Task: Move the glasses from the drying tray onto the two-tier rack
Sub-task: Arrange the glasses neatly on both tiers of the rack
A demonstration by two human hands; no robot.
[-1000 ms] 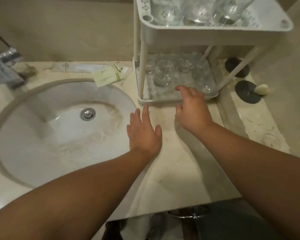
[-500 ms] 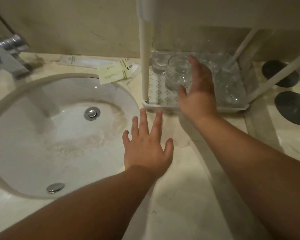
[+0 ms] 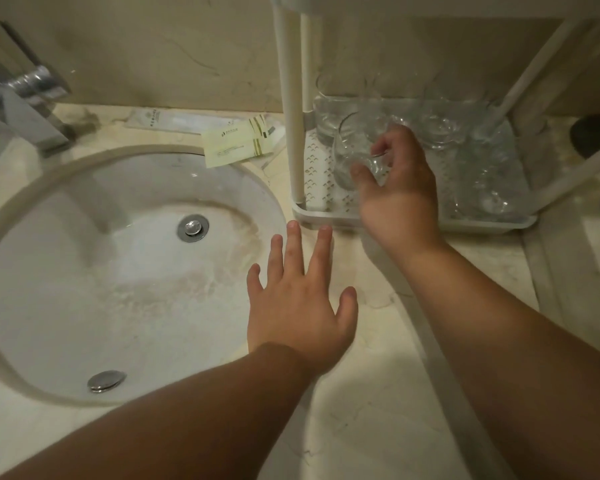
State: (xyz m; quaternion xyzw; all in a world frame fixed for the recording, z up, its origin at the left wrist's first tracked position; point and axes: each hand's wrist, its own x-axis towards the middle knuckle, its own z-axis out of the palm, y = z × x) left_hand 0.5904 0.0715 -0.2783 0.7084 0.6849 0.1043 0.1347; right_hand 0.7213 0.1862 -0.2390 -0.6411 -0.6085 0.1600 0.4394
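Counter: rack tray holds glasses; right hand grips one.

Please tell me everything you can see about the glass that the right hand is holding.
The glass is clear, smooth and looks empty. It is on the lower tray of the white rack, near the front left post, with other glasses behind it and to its right. It appears tilted, but its clear walls make this hard to judge. The right hand grips it, thumb on the near side and fingers curled over its far side. Whether it touches the tray cannot be told.
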